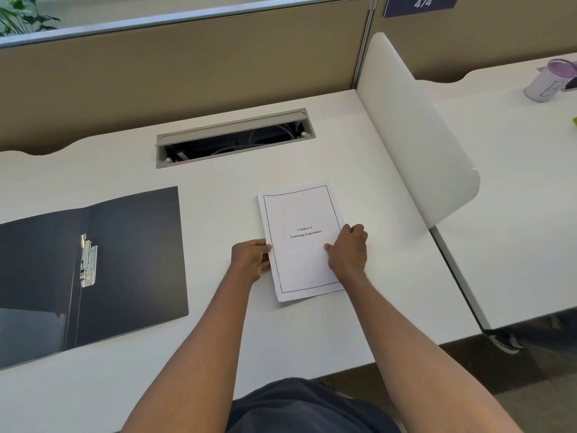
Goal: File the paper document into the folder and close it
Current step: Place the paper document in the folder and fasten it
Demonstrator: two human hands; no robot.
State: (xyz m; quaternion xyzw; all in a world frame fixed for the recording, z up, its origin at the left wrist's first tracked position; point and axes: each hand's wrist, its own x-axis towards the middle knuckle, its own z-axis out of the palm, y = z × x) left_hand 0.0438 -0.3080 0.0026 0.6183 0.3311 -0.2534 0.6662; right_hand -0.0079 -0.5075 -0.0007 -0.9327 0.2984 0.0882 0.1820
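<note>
A white paper document [299, 214] with a printed border and the title "Chapter 6 Learning Experience" lies flat on the white desk [218, 332], right of centre. My left hand [251, 259] grips its left edge, fingers curled at the margin. My right hand [348, 250] rests on its right edge, thumb on the page. A dark folder [131, 257] lies open flat at the desk's left, apart from the paper. Its metal clip [88, 260] sits along the spine.
An open cable tray [234, 139] is set into the desk behind the paper. A white divider panel [412, 126] stands to the right. Beyond it, on the neighbouring desk, a lilac-lidded cup [548, 81]. Tan partition walls close off the back.
</note>
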